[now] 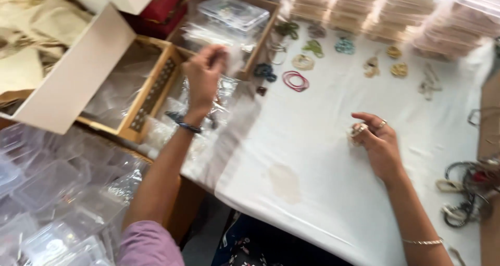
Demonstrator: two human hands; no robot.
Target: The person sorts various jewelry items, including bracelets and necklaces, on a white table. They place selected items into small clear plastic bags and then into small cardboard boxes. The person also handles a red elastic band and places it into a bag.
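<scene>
White tablecloth [312, 156]; left hand [204, 76] pinching clear bag [229, 58]; clear boxes [57, 193] lower left.

white matt cloth table cover [323, 156], smooth, faint stain near | pale wooden tray frame [148, 97] far left, matt grain | clear glossy plastic bags [224, 89] by left hand [204, 73], crinkled | clear hard plastic boxes [47, 193] near left, shiny | small pale shiny jewellery piece [356, 133] in right hand [379, 143] | red glossy bangles [295, 80] far

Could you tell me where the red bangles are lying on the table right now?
The red bangles lie on the white cloth toward its far edge, centre of the head view, beyond and between both hands, just right of a dark blue bracelet.
</scene>
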